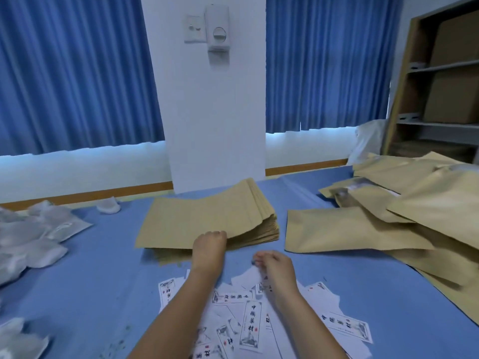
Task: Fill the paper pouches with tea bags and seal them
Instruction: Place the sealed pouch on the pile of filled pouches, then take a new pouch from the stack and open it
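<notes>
Our left hand (210,244) has its fingers curled over the near edge of the top pouch (197,221), gripping it where it lies on the stack of empty pouches (269,229) at the middle of the table; the edges just right of the hand fan upward. Our right hand (273,264) hovers close by, to the right and a little nearer to us, fingers bent and tips drawn together. A white slip (248,274) shows beneath them, but we cannot tell whether it is held. Under both forearms, printed labels (252,323) lie scattered on the blue cloth (103,268). To the right, a loose heap of brown pouches (363,229) spreads toward the far right corner. Some look plump, so we judge them already filled, though we cannot tell whether they are sealed. At the left edge the white tea bags (33,239) lie heaped, well apart from the stack. We judge the work partly done: a thick stack remains to fill and seal, and this pouch is not yet opened
</notes>
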